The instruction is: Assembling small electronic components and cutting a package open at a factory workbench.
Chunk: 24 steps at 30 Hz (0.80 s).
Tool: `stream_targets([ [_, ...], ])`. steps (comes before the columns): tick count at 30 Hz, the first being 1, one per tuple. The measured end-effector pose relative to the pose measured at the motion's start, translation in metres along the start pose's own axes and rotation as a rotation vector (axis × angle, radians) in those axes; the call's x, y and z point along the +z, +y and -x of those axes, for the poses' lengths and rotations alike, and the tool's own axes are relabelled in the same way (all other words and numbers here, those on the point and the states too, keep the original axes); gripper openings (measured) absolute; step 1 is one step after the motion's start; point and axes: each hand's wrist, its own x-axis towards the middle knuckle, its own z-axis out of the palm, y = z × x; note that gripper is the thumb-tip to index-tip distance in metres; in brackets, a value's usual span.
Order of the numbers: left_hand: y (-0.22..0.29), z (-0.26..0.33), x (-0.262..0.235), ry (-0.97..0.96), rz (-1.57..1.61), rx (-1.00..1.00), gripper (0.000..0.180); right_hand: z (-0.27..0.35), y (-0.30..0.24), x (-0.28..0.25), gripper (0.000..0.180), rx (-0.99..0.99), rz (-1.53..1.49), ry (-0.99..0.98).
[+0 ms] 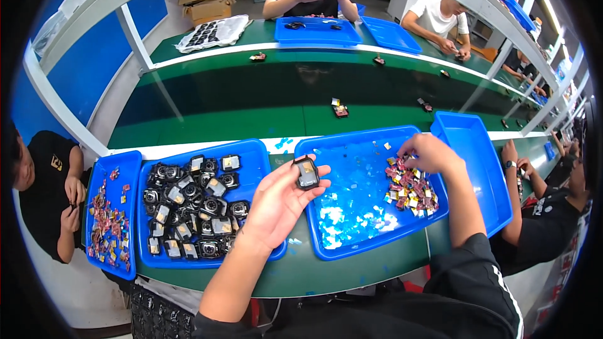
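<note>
My left hand [279, 204] is turned palm up, its fingers and thumb around a black smartwatch case [307, 173] with a grey, flat piece inside. Over the right part of a blue tray [312, 229] is my right hand [433, 152], with its fingers bent down at a pile of small red-and-yellow circuit boards [411, 189]. Whatever its fingertips pinch is too small or hidden to make out. Shiny pale film scraps [352, 223] lie scattered across the same tray. Left of my left forearm, another blue tray [260, 157] holds many similar black watch cases [195, 204].
A narrow blue tray [133, 238] of small boards stands at far left, and another blue tray [480, 150] at right. Beyond runs a green conveyor belt [232, 103] with scattered boards [340, 108]. A white metal frame [132, 34] rises around it. Co-workers sit opposite and on both sides.
</note>
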Motion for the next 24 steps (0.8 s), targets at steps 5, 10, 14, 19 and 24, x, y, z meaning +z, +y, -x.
stream_targets([
  [5, -0.015, 0.005, 0.003, 0.041, -0.283, 0.074, 0.040, 0.024, -0.020, 0.010, 0.011, -0.021, -0.237, 0.244],
  [10, -0.027, 0.003, -0.001, 0.027, -0.889, 0.357, 0.034, 0.046, -0.025, 0.019, 0.009, 0.045, -1.063, 0.482],
  [14, -0.032, 0.004, 0.000, 0.040, -1.146, 0.448, 0.030, 0.055, -0.029, 0.014, 0.014, 0.213, -1.119, 0.564],
  [19, -0.035, 0.007, 0.004, 0.059, -1.219, 0.469, 0.029, 0.059, -0.024, 0.011, 0.027, 0.252, -1.111, 0.561],
  [24, -0.044, 0.009, 0.010, -0.057, -1.497, 0.770, 0.038, 0.065, -0.072, 0.020, 0.023, 0.230, -1.836, 0.279],
])
